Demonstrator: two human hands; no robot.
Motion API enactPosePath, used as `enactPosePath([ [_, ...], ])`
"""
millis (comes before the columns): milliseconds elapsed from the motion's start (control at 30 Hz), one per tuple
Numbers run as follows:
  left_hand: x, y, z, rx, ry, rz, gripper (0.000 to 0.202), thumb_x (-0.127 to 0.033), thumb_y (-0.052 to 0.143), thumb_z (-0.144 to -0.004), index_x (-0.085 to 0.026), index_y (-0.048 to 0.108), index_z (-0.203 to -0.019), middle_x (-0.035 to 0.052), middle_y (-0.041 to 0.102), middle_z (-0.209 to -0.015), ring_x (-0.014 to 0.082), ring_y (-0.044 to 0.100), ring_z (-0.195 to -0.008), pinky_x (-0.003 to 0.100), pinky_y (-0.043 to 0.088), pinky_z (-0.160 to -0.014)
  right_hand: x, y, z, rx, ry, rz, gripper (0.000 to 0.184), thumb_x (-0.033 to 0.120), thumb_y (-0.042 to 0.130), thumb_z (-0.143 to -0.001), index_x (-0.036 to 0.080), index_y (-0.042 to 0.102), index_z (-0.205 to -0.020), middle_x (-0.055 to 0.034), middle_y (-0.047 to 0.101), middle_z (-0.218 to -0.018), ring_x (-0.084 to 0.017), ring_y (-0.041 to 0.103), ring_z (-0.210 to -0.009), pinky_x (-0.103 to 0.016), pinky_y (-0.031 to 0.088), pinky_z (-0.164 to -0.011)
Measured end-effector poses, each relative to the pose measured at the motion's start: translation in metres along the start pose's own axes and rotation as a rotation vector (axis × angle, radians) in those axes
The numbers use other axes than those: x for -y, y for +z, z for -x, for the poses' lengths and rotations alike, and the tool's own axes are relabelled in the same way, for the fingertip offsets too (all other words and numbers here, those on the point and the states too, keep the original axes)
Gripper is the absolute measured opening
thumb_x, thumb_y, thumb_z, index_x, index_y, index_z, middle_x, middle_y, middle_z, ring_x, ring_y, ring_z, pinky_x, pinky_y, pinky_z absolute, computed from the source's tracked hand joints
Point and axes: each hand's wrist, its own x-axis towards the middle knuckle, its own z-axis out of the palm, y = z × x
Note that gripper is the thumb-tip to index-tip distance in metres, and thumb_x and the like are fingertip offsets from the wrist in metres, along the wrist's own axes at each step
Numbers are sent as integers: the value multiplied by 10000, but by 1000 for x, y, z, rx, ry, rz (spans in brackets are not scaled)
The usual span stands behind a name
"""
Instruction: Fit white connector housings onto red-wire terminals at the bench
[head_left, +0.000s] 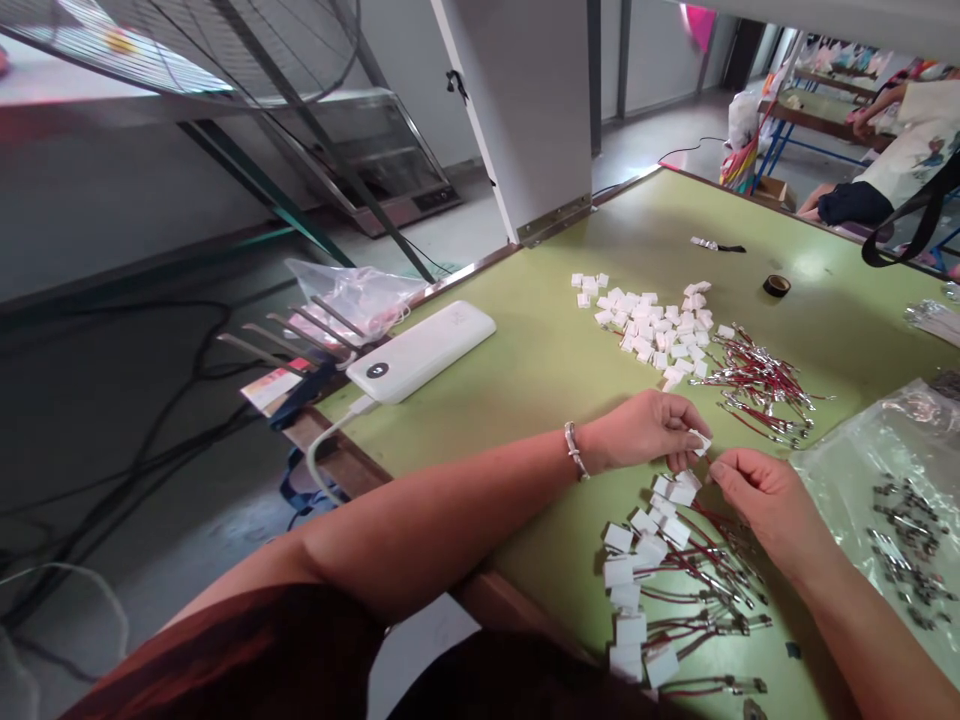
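My left hand (652,430) pinches a small white plastic connector (701,441) between thumb and fingers above the green table (540,360). My right hand (757,495) is closed just right of it, its fingertips close to the connector, perhaps on a thin red wire that I cannot make out. Below both hands lies a row of white connectors with red wires attached (660,580). Farther back sit a heap of loose white connectors (652,325) and a bundle of red wires with metal ends (757,385).
A white power bank (420,350) with a cable lies near the table's left edge. A clear plastic bag with small metal parts (892,500) lies at right. A black tape roll (776,285) sits farther back. Another person (892,160) sits at the far right.
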Motion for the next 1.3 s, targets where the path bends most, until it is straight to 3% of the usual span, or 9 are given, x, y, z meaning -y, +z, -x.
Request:
enactPosePath([
  [400, -8, -10, 6, 173, -34, -64, 137, -231, 704, -801, -119, 643, -852, -18, 633, -578, 53, 545, -477, 189, 452, -498, 5, 1, 1, -18, -97, 124, 298, 408, 539, -809, 181, 546, -615, 41, 422, -555, -101, 362, -536, -225, 307, -502],
  [600, -2, 0, 1, 106, -31, -46, 109, -201, 672, -818, -107, 630, -855, -33, 610, -564, 50, 528, -470, 185, 451, -506, 3, 8, 2, -89, -211, 202, 324, 434, 492, -847, 188, 548, -645, 41, 435, -522, -107, 384, -506, -224, 322, -481],
  [733, -3, 3, 3, 2, 88, -350, 81, -163, 610, -839, -119, 644, -897, 0, 652, -688, 81, 573, -601, 205, 468, -583, 0, -4, -4, -56, -272, 350, 326, 432, 479, -888, 199, 545, -668, 20, 524, -575, -130, 471, -550, -237, 377, -520],
  [867, -2, 2, 5, 2, 375, -759, 111, -143, 589, -840, -144, 692, -882, 53, 679, -886, 139, 601, -852, 263, 470, -803, -13, -35, -23, -381, -468, 684, 308, 404, 410, -941, 195, 632, -895, -79, 663, -901, -220, 576, -863, -359, 445, -798],
  [967, -1, 1, 7, 82, 428, -815, 138, -201, 580, -869, -161, 709, -838, 45, 682, -851, 140, 605, -854, 250, 463, -804, -31, -50, -35, -566, -460, 1017, 286, 347, 448, -919, 154, 647, -991, -138, 661, -999, -272, 549, -925, -441, 425, -859],
  [1033, -1, -3, 7, 11, 373, -838, 207, -265, 567, -892, -163, 700, -772, 29, 666, -778, 125, 594, -752, 238, 460, -716, -39, -50, -36, -562, -446, 1140, 256, 313, 494, -898, 140, 656, -994, -136, 664, -959, -271, 541, -870, -426, 444, -812],
  [1100, -3, -10, 4, -207, 305, -878, 271, -297, 532, -916, -156, 681, -738, 26, 645, -750, 121, 574, -695, 246, 450, -677, -41, -44, -33, -537, -466, 1185, 220, 281, 516, -891, 142, 663, -975, -117, 669, -911, -261, 537, -824, -407, 451, -781],
  [1200, -4, -22, -4, -539, 274, -923, 206, -320, 573, -894, -153, 675, -960, 47, 640, -878, 146, 577, -760, 283, 465, -731, -37, -33, -27, -497, -523, 1190, 172, 252, 532, -888, 153, 666, -930, -94, 674, -872, -253, 539, -802, -397, 447, -775],
  [1300, -2, -28, -13, -490, 313, -1030, 322, -304, 631, -859, -172, 620, -1152, 72, 611, -980, 192, 572, -893, 334, 477, -813, -33, -29, -25, -467, -550, 1180, 133, 238, 548, -884, 175, 664, -882, -72, 671, -856, -243, 535, -795, -390, 438, -775],
])
